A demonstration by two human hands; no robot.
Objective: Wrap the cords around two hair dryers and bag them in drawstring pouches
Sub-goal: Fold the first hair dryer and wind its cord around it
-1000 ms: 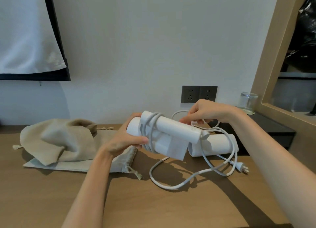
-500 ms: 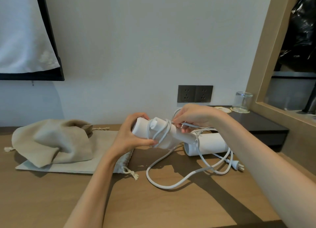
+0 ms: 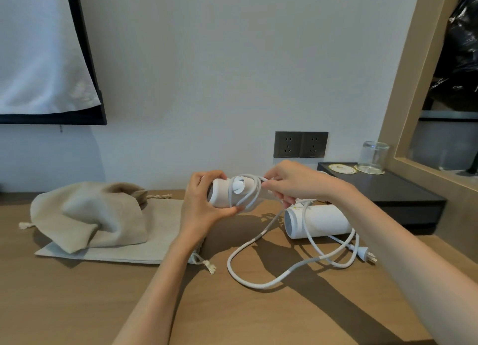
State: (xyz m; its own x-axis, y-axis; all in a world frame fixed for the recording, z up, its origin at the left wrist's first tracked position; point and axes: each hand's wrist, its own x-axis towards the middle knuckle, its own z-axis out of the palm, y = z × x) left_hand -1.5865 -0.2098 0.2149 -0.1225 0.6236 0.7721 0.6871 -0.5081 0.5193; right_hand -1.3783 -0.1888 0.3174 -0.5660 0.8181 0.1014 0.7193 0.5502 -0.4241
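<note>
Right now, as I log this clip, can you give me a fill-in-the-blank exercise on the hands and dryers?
The left hand grips a white hair dryer held ____ the table.
The right hand pinches that dryer's white ____.
The second hair dryer lies on the table, to the ____ of the beige pouches.
Missing: above; cord; right.

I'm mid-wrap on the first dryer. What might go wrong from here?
1. The loose cord drapes across the second dryer on the table; pulling it in with the right hand may roll or drag that dryer.
2. The coils on the held dryer look slack; they could slip off if the left hand eases.
</note>
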